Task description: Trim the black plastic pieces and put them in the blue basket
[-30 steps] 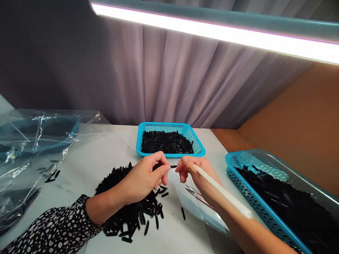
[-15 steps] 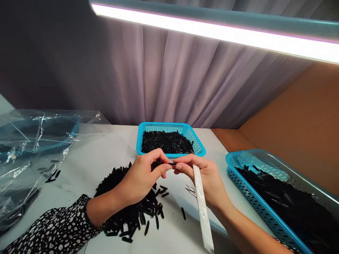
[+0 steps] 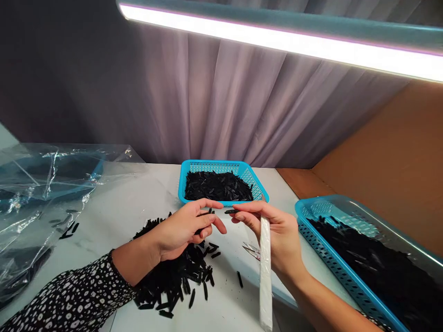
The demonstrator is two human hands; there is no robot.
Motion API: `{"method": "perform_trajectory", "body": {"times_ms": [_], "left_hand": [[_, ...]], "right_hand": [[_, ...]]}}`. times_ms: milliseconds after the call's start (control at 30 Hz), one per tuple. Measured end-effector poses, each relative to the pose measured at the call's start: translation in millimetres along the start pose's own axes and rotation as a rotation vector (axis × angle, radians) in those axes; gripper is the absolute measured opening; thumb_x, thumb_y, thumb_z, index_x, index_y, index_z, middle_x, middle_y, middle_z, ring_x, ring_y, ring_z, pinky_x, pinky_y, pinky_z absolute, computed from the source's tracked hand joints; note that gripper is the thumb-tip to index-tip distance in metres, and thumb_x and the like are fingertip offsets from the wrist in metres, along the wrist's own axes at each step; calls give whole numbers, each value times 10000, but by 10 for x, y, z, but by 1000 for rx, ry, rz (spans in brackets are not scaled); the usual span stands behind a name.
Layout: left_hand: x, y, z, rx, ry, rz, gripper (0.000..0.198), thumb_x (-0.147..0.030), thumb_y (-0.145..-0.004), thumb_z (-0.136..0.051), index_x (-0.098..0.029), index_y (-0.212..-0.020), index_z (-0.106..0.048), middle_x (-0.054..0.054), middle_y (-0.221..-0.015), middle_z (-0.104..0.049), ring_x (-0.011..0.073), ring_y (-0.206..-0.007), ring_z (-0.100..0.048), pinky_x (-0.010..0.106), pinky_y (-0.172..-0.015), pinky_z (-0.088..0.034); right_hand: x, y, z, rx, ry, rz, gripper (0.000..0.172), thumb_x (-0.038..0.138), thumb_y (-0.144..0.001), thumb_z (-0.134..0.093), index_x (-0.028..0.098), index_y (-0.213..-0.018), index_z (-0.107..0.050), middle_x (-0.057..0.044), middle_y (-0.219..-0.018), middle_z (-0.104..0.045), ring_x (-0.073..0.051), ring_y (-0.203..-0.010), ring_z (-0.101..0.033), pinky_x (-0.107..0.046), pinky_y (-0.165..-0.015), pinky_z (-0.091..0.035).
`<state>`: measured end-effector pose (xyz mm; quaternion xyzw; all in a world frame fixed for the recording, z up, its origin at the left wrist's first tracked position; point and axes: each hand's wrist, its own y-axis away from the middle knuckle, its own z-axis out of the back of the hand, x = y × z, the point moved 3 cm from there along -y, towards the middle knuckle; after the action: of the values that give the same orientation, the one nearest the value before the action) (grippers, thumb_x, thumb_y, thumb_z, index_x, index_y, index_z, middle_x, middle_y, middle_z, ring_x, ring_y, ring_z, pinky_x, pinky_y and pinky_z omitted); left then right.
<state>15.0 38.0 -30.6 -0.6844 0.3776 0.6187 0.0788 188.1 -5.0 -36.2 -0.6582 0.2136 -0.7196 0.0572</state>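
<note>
My right hand [image 3: 280,230] pinches a short black strip [image 3: 231,211] between thumb and fingertips. In the same hand rests a long tool with a white-wrapped handle [image 3: 265,272]; a thin tip shows above the fingers. My left hand [image 3: 188,226] is just left of the strip, apart from it, forefinger stretched and other fingers partly curled. Dark strip ends [image 3: 209,211] show between its fingers; how many is hidden. Beneath the left hand lies a pile of black strips [image 3: 162,286]. Metal scissors or snips [image 3: 252,251] lie partly behind the white handle.
Behind my hands stands a blue basket [image 3: 224,203] of black strips. At right is a larger blue basket [image 3: 332,258] with black pieces and clear plastic over it. A clear plastic bag [image 3: 51,180] spreads at left. A lit tube lamp [image 3: 277,41] hangs overhead.
My left fingers have let go of the strip both hands were holding and opened out. My right hand has moved slightly right with the strip, and the white handle hangs more upright.
</note>
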Motion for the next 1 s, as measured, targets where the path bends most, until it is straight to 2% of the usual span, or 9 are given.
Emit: {"method": "perform_trajectory", "body": {"times_ms": [200, 400, 467, 567, 700, 767, 833, 933, 1000], "left_hand": [[2, -26, -5, -3, -38, -52, 141, -269, -913, -597, -152, -941, -523, 52, -824, -693, 47, -524, -284, 242, -469, -121], [-14, -21, -18, -50, -95, -87, 135, -283, -931, -542, -155, -974, -545, 10, -736, -644, 58, -518, -289, 246, -476, -137], [-13, -10, -27, -61, -130, -91, 127, -245, -935, -511, -163, -1029, -531, 7, -755, -646, 63, -526, -307, 244, -481, -160], [4, 3, -49, -42, -183, -85, 204, -214, -931, -497, -178, -1131, -481, -5, -757, -643, 72, -546, -344, 241, -499, -212], [51, 3, -67, 4, -303, -79, 362, -239, -930, -515, -202, -1273, -405, -20, -728, -647, 86, -536, -373, 253, -520, -275], [69, -3, -58, 11, -329, -80, 398, -253, -931, -521, -213, -1306, -394, -22, -719, -653, 91, -530, -382, 256, -522, -287], [72, -13, -43, 9, -279, -85, 357, -263, -935, -514, -211, -1275, -419, -20, -703, -656, 88, -523, -375, 249, -515, -277], [55, -27, -26, 9, -178, -93, 175, -310, -939, -513, -191, -1067, -499, -22, -637, -641, 74, -485, -338, 238, -483, -224], [38, -33, -24, 6, -164, -88, 179, -363, -933, -530, -186, -919, -517, -34, -565, -606, 64, -448, -309, 239, -460, -185]], "right_hand": [[-47, -17, -20, 13, -89, -66, 56, 255, -777, -776, 253, -831, -789, -9, -673, -744, -181, -660, -692, -295, -628, -532], [-205, -74, -108, -10, -482, -381, 175, 332, -731, -772, 194, -819, -710, -71, -867, -739, -170, -708, -637, -253, -553, -464], [-241, -72, -153, 46, -478, -478, 224, 353, -708, -772, 169, -820, -712, -64, -799, -703, -139, -616, -554, -230, -484, -382], [-255, -37, -211, 163, -279, -504, 300, 442, -729, -781, 157, -795, -711, 11, -599, -592, -88, -475, -369, -236, -443, -259], [-231, 26, -288, 348, -221, -399, 324, 509, -801, -727, 194, -755, -667, 8, -520, -621, -156, -538, -509, -296, -559, -371], [-241, 28, -272, 320, -222, -370, 319, 496, -805, -732, 197, -715, -666, 0, -533, -634, -168, -578, -534, -304, -584, -377], [-276, 8, -223, 226, -215, -391, 314, 487, -748, -787, 188, -709, -701, 18, -519, -588, -130, -517, -442, -280, -522, -308], [-315, -31, -155, 107, -292, -434, 348, 487, -630, -865, 179, -753, -760, 31, -541, -552, -81, -471, -273, -266, -478, -184], [-315, -44, -135, 79, -356, -452, 358, 473, -592, -888, 182, -768, -777, 19, -568, -573, -75, -478, -251, -266, -484, -159]]}}
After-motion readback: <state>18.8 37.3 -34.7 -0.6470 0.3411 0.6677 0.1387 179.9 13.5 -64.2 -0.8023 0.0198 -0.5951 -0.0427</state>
